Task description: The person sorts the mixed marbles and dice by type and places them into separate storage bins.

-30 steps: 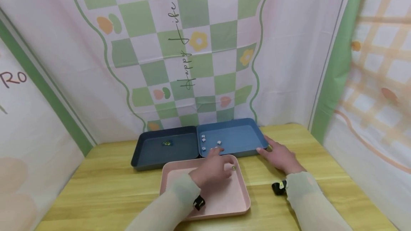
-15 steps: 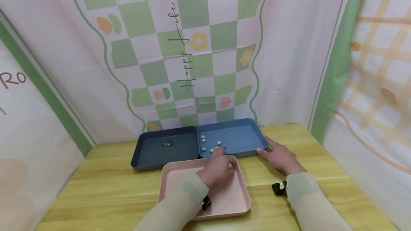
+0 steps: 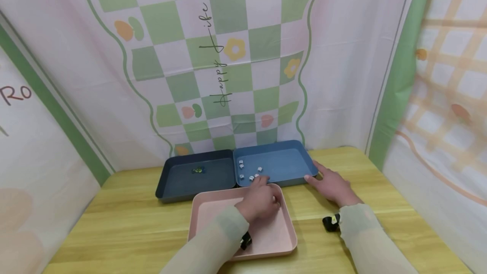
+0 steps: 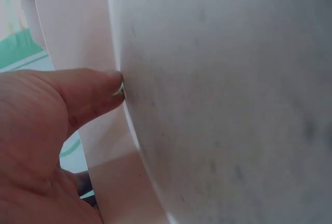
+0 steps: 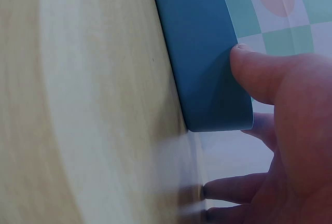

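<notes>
My left hand [image 3: 259, 201] reaches into the pink tray [image 3: 279, 240], near its far right corner. In the left wrist view, thumb and finger pinch a small green glassy marble [image 4: 119, 90], mostly hidden by the fingertips, right at the tray floor. My right hand [image 3: 333, 185] holds the near right corner of the blue tray [image 3: 287, 166], thumb at the rim of the near wall and index finger round the side. Its other fingertips reach down to the table in the right wrist view. Several white dice [image 3: 260, 169] lie in the blue tray's left part.
A dark tray [image 3: 217, 185] stands against the blue tray's left side, with a small cluster of green glassy pieces [image 3: 198, 170] in it. All three trays sit on a wooden table [image 3: 114, 223]. A patterned curtain [image 3: 266, 75] hangs close behind.
My left hand has moved slightly right and its thumb and finger have closed on the marble, which showed beside them earlier. The right hand keeps its place at the blue tray.
</notes>
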`<state>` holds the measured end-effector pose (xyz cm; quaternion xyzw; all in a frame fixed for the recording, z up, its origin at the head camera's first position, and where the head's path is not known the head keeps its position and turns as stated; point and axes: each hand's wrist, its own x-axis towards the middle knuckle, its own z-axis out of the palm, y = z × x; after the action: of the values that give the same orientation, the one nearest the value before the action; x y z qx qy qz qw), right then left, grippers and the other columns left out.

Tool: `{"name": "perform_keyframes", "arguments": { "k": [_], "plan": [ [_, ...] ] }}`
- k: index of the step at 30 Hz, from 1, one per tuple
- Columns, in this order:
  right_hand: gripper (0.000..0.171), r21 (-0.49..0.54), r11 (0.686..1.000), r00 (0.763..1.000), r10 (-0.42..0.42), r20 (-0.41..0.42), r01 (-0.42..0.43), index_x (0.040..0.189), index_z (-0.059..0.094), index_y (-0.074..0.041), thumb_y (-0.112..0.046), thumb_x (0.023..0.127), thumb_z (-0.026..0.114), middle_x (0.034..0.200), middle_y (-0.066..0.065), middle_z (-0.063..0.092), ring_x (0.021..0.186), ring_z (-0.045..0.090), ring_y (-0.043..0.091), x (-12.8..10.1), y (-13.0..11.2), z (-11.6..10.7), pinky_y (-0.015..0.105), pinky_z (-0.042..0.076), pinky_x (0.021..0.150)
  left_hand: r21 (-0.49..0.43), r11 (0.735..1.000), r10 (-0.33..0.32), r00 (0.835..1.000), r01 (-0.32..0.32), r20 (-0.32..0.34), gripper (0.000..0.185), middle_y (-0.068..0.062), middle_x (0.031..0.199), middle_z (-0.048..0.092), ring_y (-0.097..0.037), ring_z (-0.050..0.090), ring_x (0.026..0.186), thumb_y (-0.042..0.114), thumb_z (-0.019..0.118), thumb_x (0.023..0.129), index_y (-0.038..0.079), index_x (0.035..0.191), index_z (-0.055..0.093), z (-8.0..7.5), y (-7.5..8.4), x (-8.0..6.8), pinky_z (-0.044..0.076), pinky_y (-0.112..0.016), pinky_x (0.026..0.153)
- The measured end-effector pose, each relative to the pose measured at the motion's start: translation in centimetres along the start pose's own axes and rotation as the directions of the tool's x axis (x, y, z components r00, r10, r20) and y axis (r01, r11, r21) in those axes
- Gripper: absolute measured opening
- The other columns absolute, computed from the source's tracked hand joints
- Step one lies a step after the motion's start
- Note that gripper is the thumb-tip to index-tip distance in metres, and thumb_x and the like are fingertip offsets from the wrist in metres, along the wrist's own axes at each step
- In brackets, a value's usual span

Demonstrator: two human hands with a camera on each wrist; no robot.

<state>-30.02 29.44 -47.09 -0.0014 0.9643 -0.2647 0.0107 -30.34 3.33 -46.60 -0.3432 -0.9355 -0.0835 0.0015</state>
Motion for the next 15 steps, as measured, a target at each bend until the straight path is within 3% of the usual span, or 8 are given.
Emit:
{"name": "perform_keyframes", "arguments": {
  "k": [7,15],
  "plan": [
    [0.087,-0.005,1.0,1.0,-0.003,0.003,0.003,0.16,0.018,-0.009,-0.064,0.098,0.045,0.148,0.035,0.034,0.131,0.032,0.059,-0.1,-0.2,-0.3,0.083,0.016,0.093,-0.023,0.999,-0.027,0.999,0.028,0.047,0.011,0.021,0.098,0.067,-0.024,0.028,0.143,0.03,0.07,0.091,0.037,0.084,0.074,-0.8,0.5,-0.2,0.014,-0.04,0.118],
    [0.087,0.0,1.0,1.0,-0.005,0.009,0.005,0.16,0.018,-0.009,-0.064,0.098,0.045,0.149,0.035,0.033,0.131,0.031,0.06,-0.1,-0.3,-0.3,0.084,0.015,0.092,-0.057,0.998,-0.027,0.999,0.03,0.044,0.012,0.021,0.097,0.067,-0.022,0.029,0.143,0.033,0.067,0.094,0.036,0.087,0.076,-1.3,0.6,-0.5,0.016,-0.038,0.117]
  ]
}}
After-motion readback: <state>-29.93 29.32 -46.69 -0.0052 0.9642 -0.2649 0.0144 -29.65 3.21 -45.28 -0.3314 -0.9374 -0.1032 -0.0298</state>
